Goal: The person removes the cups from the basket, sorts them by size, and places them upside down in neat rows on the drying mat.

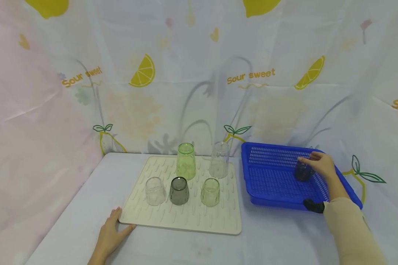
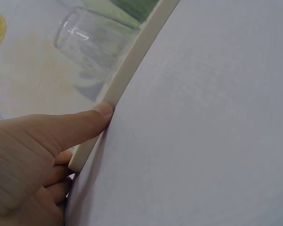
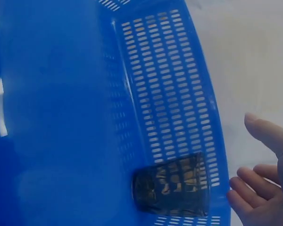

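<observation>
My left hand (image 1: 110,235) is at the near left corner of a cream ridged drying mat (image 1: 185,222). Its straight thumb (image 2: 80,127) touches the front edge, and the other fingers lie along the left side. In the blue basket (image 1: 278,203) stands a dark glass (image 3: 172,186), close to the right wall. My right hand (image 1: 321,165) reaches over that wall beside this glass; in the right wrist view its spread fingers are apart from the glass. On the mat are a short clear glass (image 1: 155,191), a grey glass (image 1: 179,191) and a short green glass (image 1: 210,192).
At the back of the mat stand a tall green glass (image 1: 186,162) and a tall clear glass (image 1: 220,161). A lemon-printed cloth (image 1: 192,99) hangs right behind the table (image 1: 86,191). The basket's raised rim runs beside the right forearm.
</observation>
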`<state>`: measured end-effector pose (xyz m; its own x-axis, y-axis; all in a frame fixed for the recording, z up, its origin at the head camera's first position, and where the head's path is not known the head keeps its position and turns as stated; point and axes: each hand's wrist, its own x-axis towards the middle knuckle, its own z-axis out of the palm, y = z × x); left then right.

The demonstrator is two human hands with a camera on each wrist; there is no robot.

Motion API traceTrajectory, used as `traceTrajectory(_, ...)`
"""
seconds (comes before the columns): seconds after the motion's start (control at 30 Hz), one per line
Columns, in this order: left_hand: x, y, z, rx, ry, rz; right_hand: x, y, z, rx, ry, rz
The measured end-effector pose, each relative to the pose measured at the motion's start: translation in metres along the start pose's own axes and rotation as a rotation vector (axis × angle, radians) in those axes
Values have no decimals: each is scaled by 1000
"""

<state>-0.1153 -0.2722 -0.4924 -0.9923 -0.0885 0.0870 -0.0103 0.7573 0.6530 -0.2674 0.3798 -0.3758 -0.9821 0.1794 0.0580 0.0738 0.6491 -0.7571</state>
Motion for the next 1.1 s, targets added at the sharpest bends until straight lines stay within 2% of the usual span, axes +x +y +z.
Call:
traceTrajectory(0.23,0,-1,-1,0,-10,-10,5,-6,-9,-79,-10,-13)
traceTrajectory(0.43,-1,1,-1,16,-2,-16,12,-3,-5,-190,-7,-1)
traceTrajectory(0.67,-1,2,0,14,22,-3,19,3,5,-285,-23,78)
traceTrajectory(0.8,-1,2,1,9,16,-6,19,3,6,-345,-16,98)
traceTrajectory(0.9,-1,1,1,0,10,-4,17,0,6,-368,-53,124)
traceTrajectory(1.1,-1,0,1,-2,11,-8,19,-4,6,-343,-153,187)
